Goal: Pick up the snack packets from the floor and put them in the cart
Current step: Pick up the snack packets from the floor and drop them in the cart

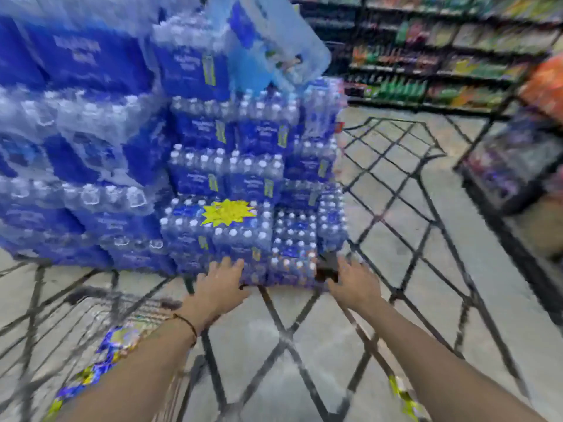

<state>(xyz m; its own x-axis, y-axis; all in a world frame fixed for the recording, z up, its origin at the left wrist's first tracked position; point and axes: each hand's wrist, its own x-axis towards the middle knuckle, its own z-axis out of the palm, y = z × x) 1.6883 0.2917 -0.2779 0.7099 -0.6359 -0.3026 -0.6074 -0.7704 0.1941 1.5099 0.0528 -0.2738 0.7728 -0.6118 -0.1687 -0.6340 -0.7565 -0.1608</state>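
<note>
A black wire-mesh cart (pixel 405 190) is seen from above, its grid filling the view from 3 o'clock round to 9 o'clock. Both bare forearms are stretched forward over it. The left hand (pixel 224 284) is held just left of centre with its fingers straight and spread, nothing grasped in it. The right hand (pixel 355 283) is held just right of centre, well apart from the left, its fingers likewise extended and holding nothing. Whether either hand touches the mesh cannot be told through the blur. A thin dark cord bracelet (pixel 189 325) is worn on the left wrist.

A crinkled blue-and-yellow snack packet (pixel 117 345) is seen at 8 o'clock, partly covered by the left forearm. A second yellow-edged snack packet (pixel 403 397) is seen at 5 o'clock beside the right forearm. Whether they lie inside the cart or on the grey tiled floor (pixel 359 126) beneath cannot be told.

Stacked shrink-wrapped packs of blue-labelled water bottles (pixel 213 178) are piled from 9 to 12 o'clock, one bearing a yellow starburst sticker (pixel 227 212). Dark store shelves of colourful goods (pixel 441 62) are seen at 1 o'clock.
</note>
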